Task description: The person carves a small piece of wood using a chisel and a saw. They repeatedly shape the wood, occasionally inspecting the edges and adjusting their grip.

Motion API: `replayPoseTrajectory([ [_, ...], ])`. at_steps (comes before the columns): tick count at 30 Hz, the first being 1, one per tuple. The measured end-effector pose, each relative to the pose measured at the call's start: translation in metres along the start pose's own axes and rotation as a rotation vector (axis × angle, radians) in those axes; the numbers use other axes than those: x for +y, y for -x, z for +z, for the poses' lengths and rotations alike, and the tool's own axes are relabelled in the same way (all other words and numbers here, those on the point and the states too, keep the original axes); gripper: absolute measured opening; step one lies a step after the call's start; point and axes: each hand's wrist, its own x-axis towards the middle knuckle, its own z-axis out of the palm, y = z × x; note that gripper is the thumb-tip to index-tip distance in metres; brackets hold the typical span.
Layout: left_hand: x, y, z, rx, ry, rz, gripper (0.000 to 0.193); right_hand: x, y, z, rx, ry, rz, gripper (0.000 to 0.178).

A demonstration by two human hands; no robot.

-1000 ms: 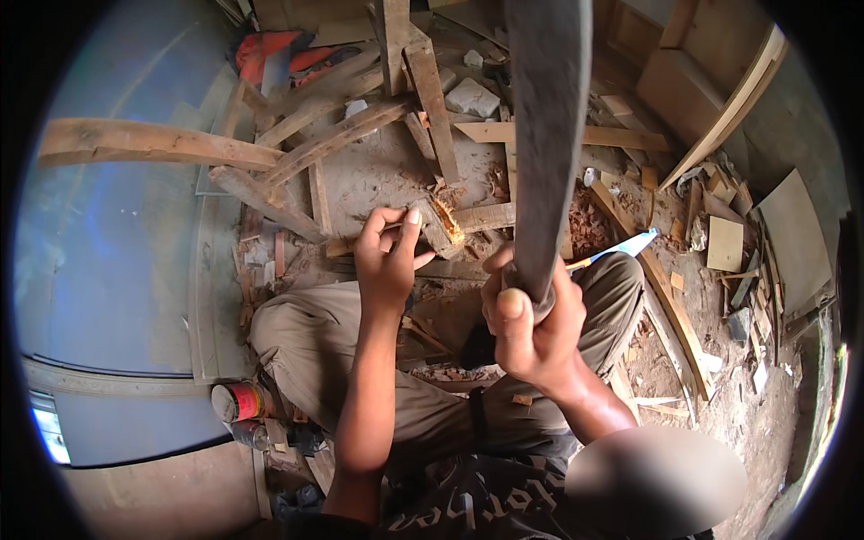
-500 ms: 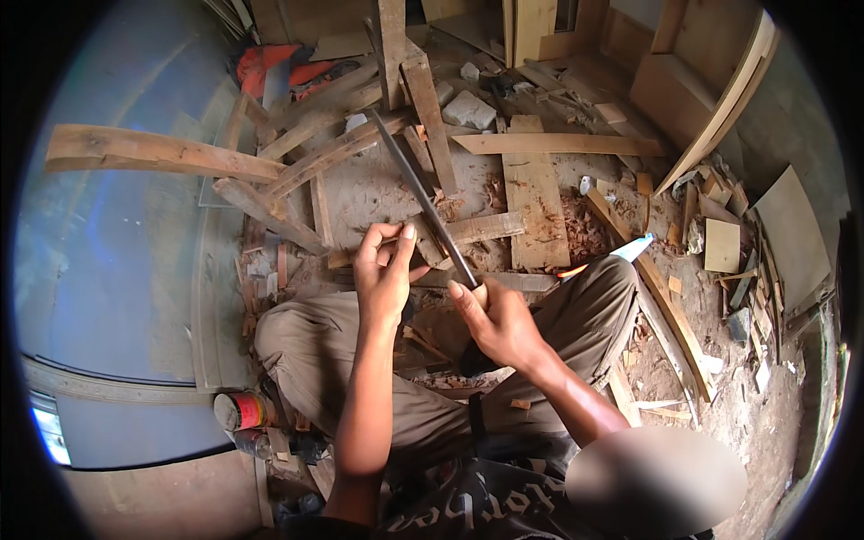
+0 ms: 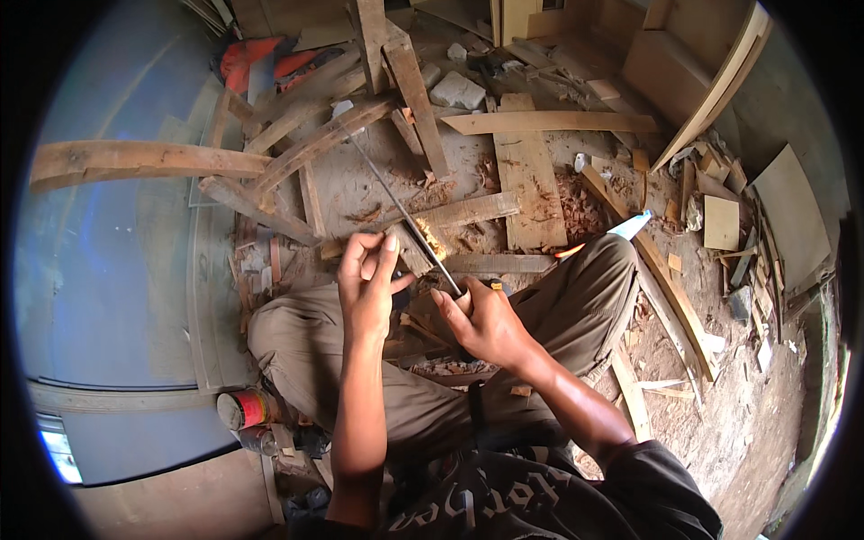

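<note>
My left hand point(image 3: 367, 292) pinches a small wooden block point(image 3: 412, 256) between thumb and fingers, above the gap between my bent legs. The block's far-right edge looks rough and yellowish. My right hand point(image 3: 490, 326) is closed round the short wooden handle of a long, dark, narrow file point(image 3: 389, 189). Its blade slants up and left from my fist and passes along the block's right side, seen nearly edge-on. Whether blade and block touch, I cannot tell.
Beyond my hands lie boards point(image 3: 531, 193) and a nailed-up timber frame point(image 3: 333, 144) among shavings. A blue-and-white pointed object point(image 3: 630, 225) is by my right knee. A tin can point(image 3: 241, 409) stands at left. Plywood sheets point(image 3: 720, 90) lean at the far right.
The file has turned from showing its flat side to nearly edge-on. The block and its rough edge now show more plainly. The whole view has shifted slightly.
</note>
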Motion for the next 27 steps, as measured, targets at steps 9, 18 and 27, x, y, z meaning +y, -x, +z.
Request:
replayPoseTrajectory([
  [9,0.002,-0.005,-0.002,-0.001,-0.022,0.056,0.019,-0.029,0.001,-0.015,0.041,-0.068,-0.089,0.038],
  [18,-0.006,0.004,-0.015,-0.070,0.028,-0.012,0.017,-0.011,0.009,-0.002,0.007,0.122,0.000,0.039],
  [27,-0.007,0.004,-0.015,-0.041,0.003,0.010,0.018,0.014,0.004,-0.006,-0.249,-0.347,0.205,0.046],
])
